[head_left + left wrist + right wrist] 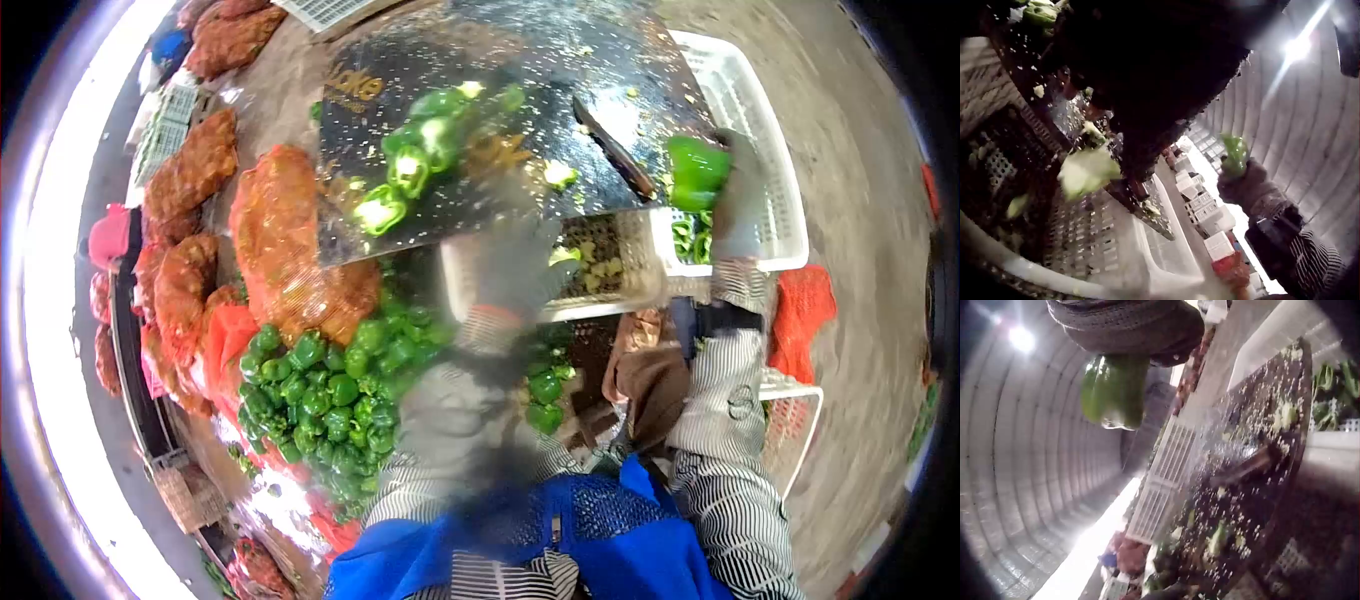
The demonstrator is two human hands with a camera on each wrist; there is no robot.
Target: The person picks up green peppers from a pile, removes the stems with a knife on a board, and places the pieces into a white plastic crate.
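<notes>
My right hand (738,195) grips a green pepper (697,172) above the board's right edge; the right wrist view also shows the glove (1129,328) around this pepper (1115,394). Blurred in the head view, my gloved left hand (515,255) is over the left part of a small basket (625,300) holding scraps. A pale green piece (1088,172) is beside the dark left glove (1147,69) in the left wrist view; its finger pose is unclear. A knife (610,150) lies on the black board (540,60), with cut peppers (408,170) to its left.
A white basket (785,200) stands beneath the board's right side, with pepper pieces (692,240) near its front. Whole green peppers (320,400) are heaped at lower left. Filled orange mesh sacks (290,240) lie left of the board. A red mesh bag (803,320) is at right.
</notes>
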